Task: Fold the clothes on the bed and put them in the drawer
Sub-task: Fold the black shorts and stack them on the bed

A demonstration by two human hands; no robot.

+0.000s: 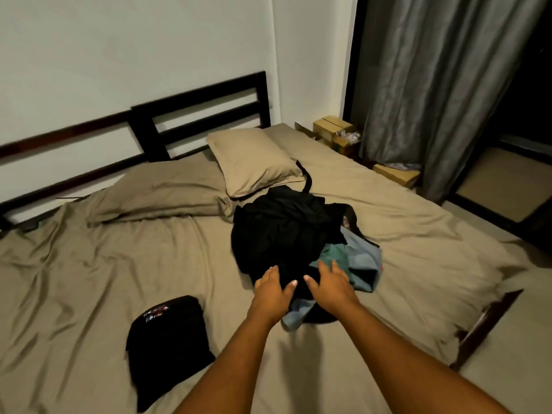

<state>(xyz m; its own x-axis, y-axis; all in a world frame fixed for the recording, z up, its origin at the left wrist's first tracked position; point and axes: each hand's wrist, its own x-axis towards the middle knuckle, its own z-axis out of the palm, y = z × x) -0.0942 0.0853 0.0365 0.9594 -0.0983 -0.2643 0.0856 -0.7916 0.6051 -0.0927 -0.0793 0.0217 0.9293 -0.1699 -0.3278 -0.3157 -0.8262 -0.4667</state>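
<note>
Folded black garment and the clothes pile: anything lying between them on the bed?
Nothing. Only bare, wrinkled sheet lies between the folded black garment and the clothes pile, as the head view shows.

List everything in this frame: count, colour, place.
clothes pile: one heap, mostly black with teal and blue pieces, unfolded, mid-bed
folded garment: one, black with a small print, near left on the bed
pillows: two, tan, by the headboard
bed: one, tan sheet, wrinkled
headboard: one, dark, slatted, far end
boxes: at least three, brown cardboard, beyond the bed's far right side
curtain: one, grey, right
hands: left hand and right hand, fingers spread at the pile's near edge
</note>
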